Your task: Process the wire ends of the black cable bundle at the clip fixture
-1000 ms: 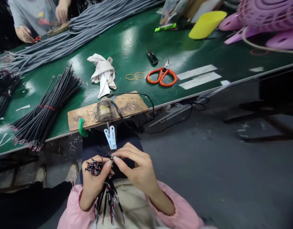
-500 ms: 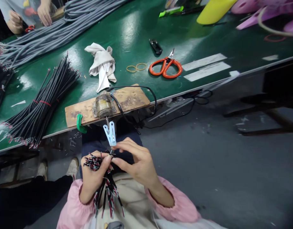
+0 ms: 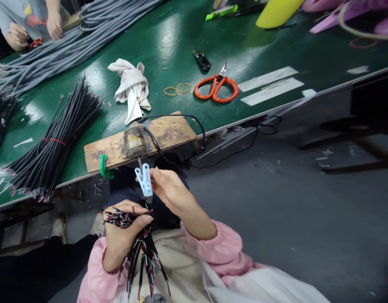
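My left hand [image 3: 126, 229] is closed around a bundle of black cables [image 3: 143, 256]. Their stripped ends show red, white and black wires, and the tails hang down over my lap. Between thumb and forefinger, one cable end points up toward a light-blue clothespin [image 3: 144, 181]. The clothespin is fixed to the shaft of a small motor [image 3: 134, 142], jaws facing me. My right hand [image 3: 168, 185] is at the clothespin, its fingertips reaching behind it and showing on its left side, thumb on the right. The clothespin partly hides the grip.
The motor sits on a wooden board [image 3: 171, 130] with a green clamp [image 3: 104, 167] at the table edge. Orange-handled scissors [image 3: 216, 87], a white cloth [image 3: 131, 86], rubber bands [image 3: 177, 89] and tied black cables [image 3: 59, 134] lie on the green table. Another person's hands [image 3: 55, 26] are beside grey cables [image 3: 96, 40].
My right hand has moved up from the cable end by my left thumb to the clothespin. My left hand still holds the bundle, slightly lower. The view has shifted a little.
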`<move>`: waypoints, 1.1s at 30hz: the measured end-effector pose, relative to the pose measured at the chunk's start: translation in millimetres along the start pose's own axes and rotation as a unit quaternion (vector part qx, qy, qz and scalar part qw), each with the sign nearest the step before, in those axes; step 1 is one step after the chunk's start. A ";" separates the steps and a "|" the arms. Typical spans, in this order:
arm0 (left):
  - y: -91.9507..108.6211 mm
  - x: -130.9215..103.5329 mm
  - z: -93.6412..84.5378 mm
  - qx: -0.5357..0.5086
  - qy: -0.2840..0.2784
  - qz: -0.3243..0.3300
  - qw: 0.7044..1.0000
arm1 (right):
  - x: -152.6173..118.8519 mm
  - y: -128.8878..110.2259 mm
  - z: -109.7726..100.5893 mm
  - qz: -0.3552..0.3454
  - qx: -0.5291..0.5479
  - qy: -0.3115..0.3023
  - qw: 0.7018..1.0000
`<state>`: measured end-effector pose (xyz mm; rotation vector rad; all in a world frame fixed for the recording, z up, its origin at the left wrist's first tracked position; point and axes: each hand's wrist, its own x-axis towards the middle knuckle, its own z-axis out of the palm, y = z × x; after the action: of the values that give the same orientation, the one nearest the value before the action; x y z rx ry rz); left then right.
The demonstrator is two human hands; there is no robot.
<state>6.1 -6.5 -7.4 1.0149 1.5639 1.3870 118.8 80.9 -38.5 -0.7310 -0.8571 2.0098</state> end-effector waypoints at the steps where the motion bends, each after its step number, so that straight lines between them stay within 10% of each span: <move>1: -0.5 0.9 0.1 -0.004 0.006 0.005 1.000 | 4.3 -2.1 3.3 0.015 0.016 -0.009 1.000; 19: -1.9 10.4 4.8 0.019 0.007 -0.013 1.000 | 7.5 8.3 -1.9 0.124 0.167 0.049 0.977; 26: 8.8 10.8 -4.7 0.092 -0.086 0.018 0.992 | -24.3 10.9 -22.9 -0.022 -0.041 0.104 0.994; 33: 7.5 5.9 -1.2 0.101 -0.197 -0.046 0.974 | -46.9 -7.9 -12.3 -0.254 -0.275 -0.017 0.927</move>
<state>3.3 -0.8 -0.1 1.2371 1.4477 0.9076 154.9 48.5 -31.0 -0.6803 -1.4919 1.3263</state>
